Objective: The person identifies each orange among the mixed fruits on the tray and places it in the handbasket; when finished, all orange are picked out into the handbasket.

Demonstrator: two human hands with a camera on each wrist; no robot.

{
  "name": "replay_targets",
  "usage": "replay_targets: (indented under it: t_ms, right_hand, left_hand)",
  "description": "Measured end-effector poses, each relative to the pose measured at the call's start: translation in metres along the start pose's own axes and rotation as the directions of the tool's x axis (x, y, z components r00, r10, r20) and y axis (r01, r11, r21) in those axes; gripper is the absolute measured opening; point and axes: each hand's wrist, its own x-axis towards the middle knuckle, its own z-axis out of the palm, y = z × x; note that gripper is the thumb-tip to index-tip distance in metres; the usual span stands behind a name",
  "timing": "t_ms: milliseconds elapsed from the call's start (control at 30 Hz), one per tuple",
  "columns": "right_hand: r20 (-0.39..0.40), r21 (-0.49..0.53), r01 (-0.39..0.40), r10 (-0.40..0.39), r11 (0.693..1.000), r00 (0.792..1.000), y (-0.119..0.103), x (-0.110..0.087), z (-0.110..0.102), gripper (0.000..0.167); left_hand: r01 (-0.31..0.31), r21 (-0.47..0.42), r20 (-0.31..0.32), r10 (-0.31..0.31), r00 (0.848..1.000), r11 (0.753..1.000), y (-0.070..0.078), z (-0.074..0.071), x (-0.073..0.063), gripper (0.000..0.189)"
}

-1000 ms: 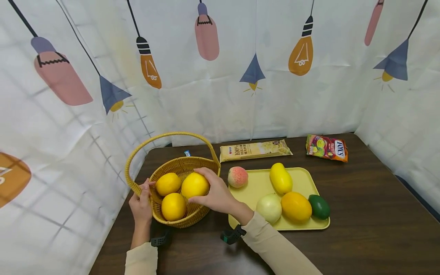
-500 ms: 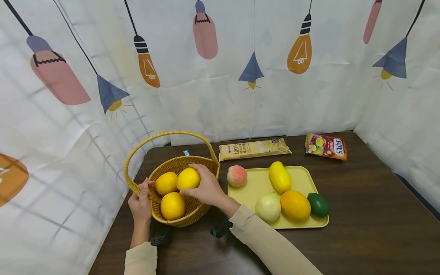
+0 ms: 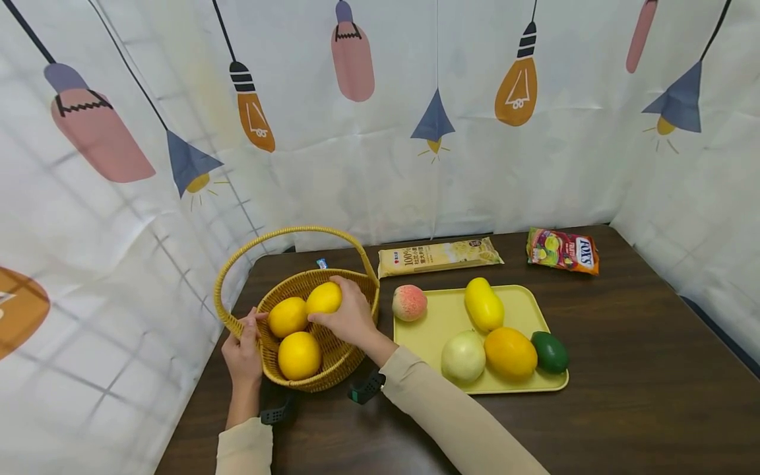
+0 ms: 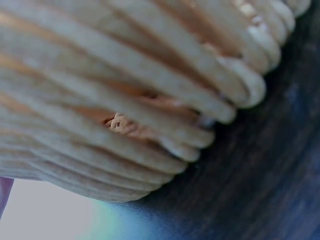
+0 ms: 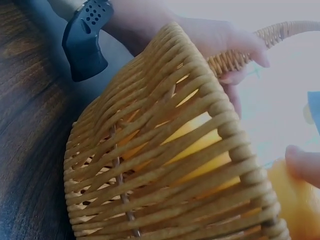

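Observation:
A yellow wicker basket (image 3: 335, 381) with a tall arched handle (image 3: 297, 231) stands on the left of the table. My left hand (image 3: 242, 359) grips the handle's base at the rim; the right wrist view shows thumb and fingers (image 5: 255, 47) around it. Inside lie two yellow-orange fruits, one farther back (image 3: 287, 316) and one nearer the front (image 3: 299, 356). My right hand (image 3: 350, 316) reaches over the rim and holds a third round yellow fruit (image 3: 323, 298) between thumb and fingers, beside the back one. Only woven strands (image 4: 125, 95) fill the left wrist view.
Right of the basket, a pale yellow tray (image 3: 427, 336) bears a yellow elongated fruit (image 3: 483, 305), a pale green round one (image 3: 463, 357), an orange-yellow one (image 3: 510, 353) and a dark green one (image 3: 549, 353). A peach (image 3: 410, 303) overlaps its corner. Behind are a noodle pack (image 3: 439, 256) and candy bag (image 3: 563, 251).
My right hand has moved left and slightly back within the basket, bringing the yellow fruit up to the back one. The left hand keeps its grip on the handle's base.

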Motion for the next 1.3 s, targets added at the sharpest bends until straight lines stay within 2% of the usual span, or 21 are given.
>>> replay_targets:
  t_ms: [133,467,867,1133,1300]
  right_hand:
    - [-0.017,-0.02,-0.036,0.036,0.999,0.999,-0.003,0.002,0.002,0.083]
    - [0.011,-0.046,-0.102,0.103,0.994,0.995,-0.002,0.009,0.011,0.081]
    - [0.018,-0.066,-0.15,0.151,0.987,0.988,-0.002,0.012,0.016,0.078]
    - [-0.042,-0.033,-0.114,0.112,0.993,0.993,-0.004,0.008,0.017,0.071]
    - [-0.034,0.009,-0.068,0.068,0.998,0.997,-0.006,0.002,0.007,0.069]
  left_hand:
    - [-0.001,-0.006,-0.002,0.001,1.0,1.0,0.001,0.001,0.0,0.038]
    - [0.042,0.002,-0.011,-0.042,0.999,0.999,0.005,0.001,-0.002,0.04]
    - [0.01,-0.011,0.0,-0.01,1.0,1.0,0.004,0.002,-0.002,0.041]
    - [-0.004,-0.002,0.004,0.004,1.0,1.0,0.003,0.001,-0.001,0.04]
    - [-0.021,0.003,0.012,0.021,1.0,1.0,0.001,0.0,0.001,0.04]
